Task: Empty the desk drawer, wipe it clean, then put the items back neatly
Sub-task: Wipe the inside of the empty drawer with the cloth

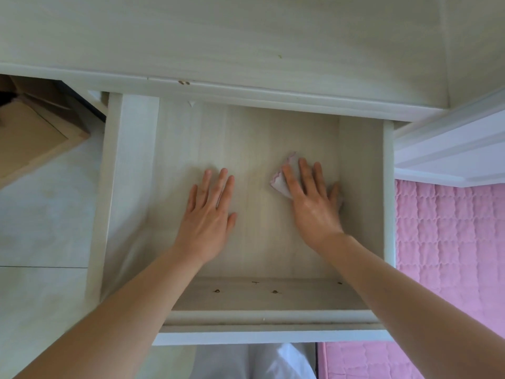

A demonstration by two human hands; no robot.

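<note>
Pale wood drawer (360, 187) is found emptied; wiping is judged in hand. Cloth (281, 179) is pressed flat beneath the right hand (314, 203), fingers straight. Left hand (207, 212), alongside, rests flat, holding nothing. Unwiped floor leftward should follow.

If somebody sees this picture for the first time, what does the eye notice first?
Two bare hands lie flat in the open, empty drawer at the centre: the left hand on the bare bottom, the right hand pressing a small white cloth beside it. At the right edge, a bright pink quilted cover stands out.
</note>
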